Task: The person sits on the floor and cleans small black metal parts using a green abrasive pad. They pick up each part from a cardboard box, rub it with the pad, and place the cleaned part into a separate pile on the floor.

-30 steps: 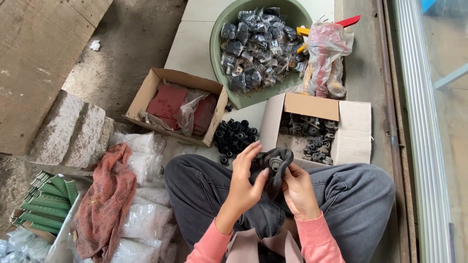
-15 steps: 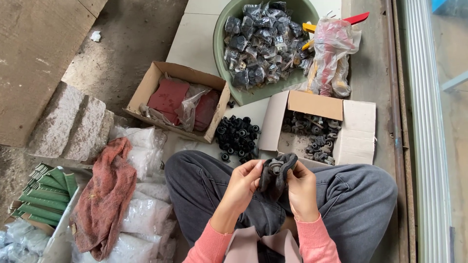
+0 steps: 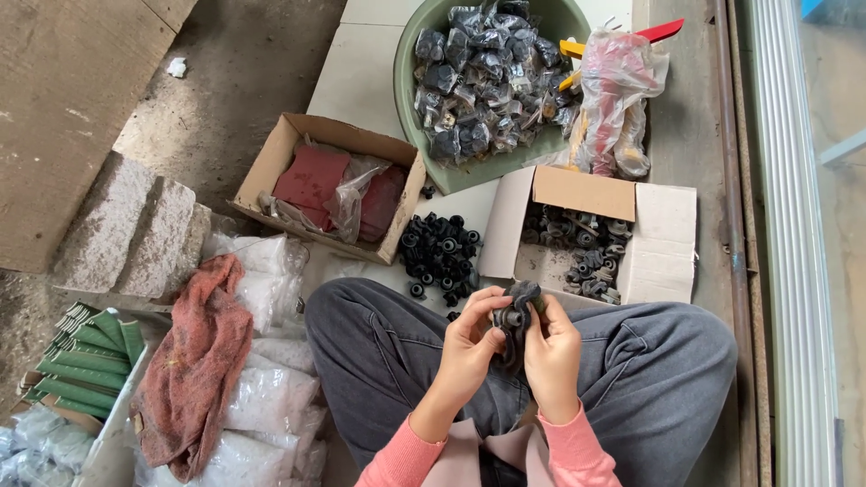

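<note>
My left hand (image 3: pixel 471 347) and my right hand (image 3: pixel 550 352) meet over my lap and both grip a small metal part wrapped in a dark cloth (image 3: pixel 514 311). The fingers of both hands pinch the bundle from either side. Just beyond my hands lies a pile of small black round parts (image 3: pixel 439 252) on the floor. A white cardboard box (image 3: pixel 663 239) to the right holds more dark metal parts.
A green basin (image 3: pixel 410 81) full of bagged dark parts sits at the top, with a plastic bag (image 3: pixel 613 99) beside it. A brown box (image 3: pixel 271 171) holds red sheets. A reddish rag (image 3: pixel 198 361), white bags and green strips (image 3: pixel 86 365) lie at left.
My hands have drawn closer together. The left hand went from open fingers to pinching the cloth, and the cloth is now bunched tighter around the part.
</note>
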